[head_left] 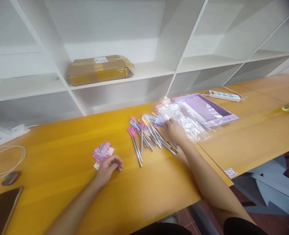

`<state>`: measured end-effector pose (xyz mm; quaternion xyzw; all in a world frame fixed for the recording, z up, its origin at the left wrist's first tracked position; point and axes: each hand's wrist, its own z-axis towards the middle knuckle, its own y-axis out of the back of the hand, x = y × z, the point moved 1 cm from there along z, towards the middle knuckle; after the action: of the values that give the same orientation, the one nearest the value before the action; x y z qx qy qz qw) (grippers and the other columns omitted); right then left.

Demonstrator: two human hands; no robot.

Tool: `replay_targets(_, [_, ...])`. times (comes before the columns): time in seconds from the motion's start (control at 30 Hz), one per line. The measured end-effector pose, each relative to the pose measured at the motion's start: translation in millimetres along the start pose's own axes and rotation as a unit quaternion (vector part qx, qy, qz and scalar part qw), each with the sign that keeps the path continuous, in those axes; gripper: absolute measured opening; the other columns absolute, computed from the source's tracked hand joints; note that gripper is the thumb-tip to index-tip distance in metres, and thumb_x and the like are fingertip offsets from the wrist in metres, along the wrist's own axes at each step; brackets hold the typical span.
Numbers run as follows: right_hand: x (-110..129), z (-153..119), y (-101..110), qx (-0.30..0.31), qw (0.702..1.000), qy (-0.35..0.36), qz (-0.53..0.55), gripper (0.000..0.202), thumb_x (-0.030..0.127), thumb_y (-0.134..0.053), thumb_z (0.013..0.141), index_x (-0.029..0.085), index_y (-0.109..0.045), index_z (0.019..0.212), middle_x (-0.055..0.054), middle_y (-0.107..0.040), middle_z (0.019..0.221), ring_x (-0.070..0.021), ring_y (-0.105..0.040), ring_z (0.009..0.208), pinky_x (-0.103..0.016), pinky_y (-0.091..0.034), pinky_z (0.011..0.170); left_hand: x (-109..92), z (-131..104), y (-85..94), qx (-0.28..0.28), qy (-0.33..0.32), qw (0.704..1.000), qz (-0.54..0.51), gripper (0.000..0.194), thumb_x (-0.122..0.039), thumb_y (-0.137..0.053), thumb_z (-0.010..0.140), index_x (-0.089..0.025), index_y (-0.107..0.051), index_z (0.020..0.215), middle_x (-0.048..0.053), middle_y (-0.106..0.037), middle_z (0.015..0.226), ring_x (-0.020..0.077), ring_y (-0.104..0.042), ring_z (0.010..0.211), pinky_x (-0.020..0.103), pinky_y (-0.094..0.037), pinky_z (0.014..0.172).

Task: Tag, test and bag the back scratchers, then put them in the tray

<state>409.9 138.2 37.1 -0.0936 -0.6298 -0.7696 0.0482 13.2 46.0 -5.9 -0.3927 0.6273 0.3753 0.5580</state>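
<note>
Back scratchers (149, 134) with pink, blue, yellow and purple heads are heaped on the worktop (58, 143), most metal handles turned toward the near edge, an arrangement that seems to put the shafts within easy reach. At the near side, the left hand (108, 168) is rested beside overlapping purple printed cards (102, 151), thumb and loosely curled fingers parted, with nothing seen in the grip; the cards are laid apart from the heap, apparently to avoid mixing. At the heap's right side, the right hand (176, 130) is set with fingers bent near the heads; whether anything is pinched in that grip cannot be told. Beyond, a clear plastic bag (187, 120) is left rumpled over the left part of a shallow purple tray (207, 108). Farther off, a taped cardboard box (100, 70) is stowed on a white shelf (154, 69), its contents hidden.
</note>
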Motion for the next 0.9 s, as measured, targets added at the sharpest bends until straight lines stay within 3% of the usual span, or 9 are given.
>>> replay_targets(0.13, [9.4, -2.5, 23.0, -0.13, 0.982, -0.002, 0.137, 0.042, 0.042, -0.033, 0.114, 0.02, -0.059, 0.09, -0.008, -0.065, 0.089, -0.0205, -0.059, 0.082, -0.031, -0.042, 0.075, -1.3, -0.5, 0.5, 0.005, 0.005, 1.0, 0.005, 0.012, -0.025, -0.06, 0.091, -0.017, -0.069, 0.093, 0.002, -0.072, 0.082, 0.0167, -0.068, 0.072, 0.031, -0.054, 0.073])
replay_targets(0.23, [20.4, -8.0, 51.7, -0.279, 0.886, 0.011, 0.371, 0.045, 0.056, -0.037, 0.113, 0.023, -0.053, 0.086, -0.001, -0.06, 0.077, -0.0162, -0.056, 0.071, -0.029, -0.043, 0.07, -1.7, 0.1, 1.2, 0.004, 0.008, 1.0, 0.009, 0.012, -0.025, -0.061, 0.091, -0.018, -0.069, 0.093, 0.002, -0.071, 0.081, 0.0168, -0.068, 0.072, 0.031, -0.054, 0.073])
replay_targets(0.3, [23.4, -15.4, 73.3, -0.33, 0.814, 0.01, 0.477, 0.045, 0.063, -0.038, 0.111, 0.025, -0.05, 0.09, 0.003, -0.052, 0.071, -0.0138, -0.049, 0.059, -0.027, -0.039, 0.059, -1.6, 0.8, 1.7, 0.002, 0.009, 1.0, 0.013, 0.012, -0.026, -0.061, 0.092, -0.018, -0.07, 0.093, 0.002, -0.072, 0.082, 0.0169, -0.068, 0.072, 0.032, -0.055, 0.073])
replay_targets(0.33, [22.5, -20.2, 83.6, -0.328, 0.804, 0.004, 0.495, 0.045, 0.065, -0.039, 0.11, 0.026, -0.05, 0.091, 0.004, -0.048, 0.068, -0.0132, -0.043, 0.054, -0.026, -0.035, 0.054, -1.6, 1.1, 1.9, 0.001, 0.01, 1.0, 0.016, 0.012, -0.026, -0.061, 0.092, -0.018, -0.07, 0.093, 0.002, -0.072, 0.083, 0.0169, -0.068, 0.072, 0.032, -0.055, 0.074])
replay_targets(0.37, [20.1, -25.5, 92.7, -0.306, 0.822, -0.001, 0.481, 0.044, 0.065, -0.042, 0.108, 0.026, -0.051, 0.09, 0.005, -0.046, 0.065, -0.0129, -0.039, 0.051, -0.026, -0.03, 0.051, -1.8, 1.4, 1.9, 0.0, 0.011, 1.0, 0.019, 0.012, -0.026, -0.061, 0.092, -0.018, -0.07, 0.093, 0.003, -0.072, 0.083, 0.0169, -0.068, 0.072, 0.032, -0.055, 0.074])
replay_targets(0.47, [4.4, -42.3, 105.5, -0.152, 0.949, -0.013, 0.274, 0.044, 0.058, -0.059, 0.102, 0.023, -0.052, 0.076, 0.004, -0.044, 0.058, -0.0132, -0.036, 0.053, -0.027, -0.025, 0.054, -3.9, 1.4, 1.5, 0.001, 0.01, 1.0, 0.027, 0.012, -0.026, -0.061, 0.092, -0.018, -0.069, 0.092, 0.002, -0.072, 0.083, 0.0169, -0.068, 0.072, 0.032, -0.055, 0.074])
replay_targets(0.53, [-10.4, -53.5, 98.9, -0.05, 0.99, -0.031, 0.13, 0.045, 0.051, -0.061, 0.099, 0.022, -0.048, 0.066, 0.001, -0.047, 0.056, -0.014, -0.038, 0.055, -0.028, -0.026, 0.058, -5.7, 1.1, 0.8, 0.002, 0.009, 1.0, 0.028, 0.012, -0.026, -0.06, 0.092, -0.018, -0.069, 0.092, 0.002, -0.072, 0.082, 0.0171, -0.068, 0.072, 0.032, -0.056, 0.073])
replay_targets(0.73, [-57.9, -96.0, 48.9, 0.069, 0.987, -0.143, -0.024, 0.031, 0.049, -0.062, 0.097, 0.02, -0.067, 0.091, -0.008, -0.069, 0.08, -0.0203, -0.058, 0.067, -0.029, -0.033, 0.062, -6.2, 0.6, -1.8, 0.01, -0.004, 0.999, 0.042, 0.015, -0.027, -0.058, 0.095, -0.019, -0.07, 0.093, 0.003, -0.072, 0.084, 0.0169, -0.068, 0.072, 0.031, -0.056, 0.073])
replay_targets(0.9, [-83.7, -137.0, 35.8, 0.131, 0.966, -0.206, -0.084, 0.031, 0.049, -0.062, 0.1, 0.019, -0.069, 0.107, -0.013, -0.075, 0.088, -0.0272, -0.069, 0.08, -0.029, -0.036, 0.061, -4.3, 0.5, -1.2, 0.011, 0.0, 0.999, 0.037, 0.013, -0.026, -0.059, 0.094, -0.019, -0.07, 0.093, 0.003, -0.072, 0.085, 0.0171, -0.068, 0.073, 0.032, -0.057, 0.074])
